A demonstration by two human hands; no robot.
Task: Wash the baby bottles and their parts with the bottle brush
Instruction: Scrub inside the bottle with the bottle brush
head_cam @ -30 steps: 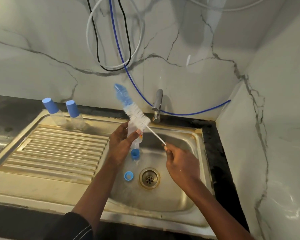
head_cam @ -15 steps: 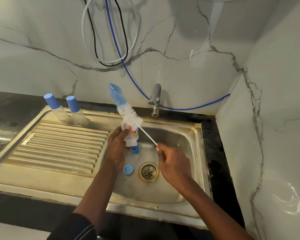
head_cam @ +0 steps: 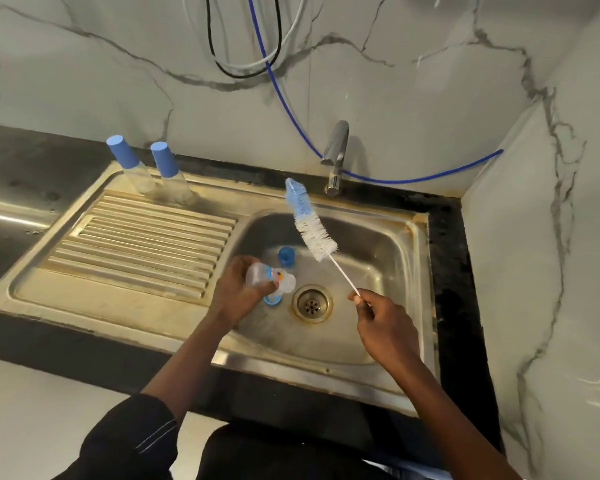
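My left hand holds a baby bottle, my right hand the bottle brush, over the sink.
Head view: my left fingers curl round the clear bottle, tipped on its side. My right fingertips pinch the end of the brush's thin handle, bristles raised clear of the bottle. A blue cap and blue ring lie by the drain; two capped bottles stand on the drainboard.

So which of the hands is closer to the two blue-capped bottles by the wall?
Left. The left hand, holding a clear bottle, is right of the capped bottles, over the basin. The right hand, pinching the brush handle, is farther right, past the drain.
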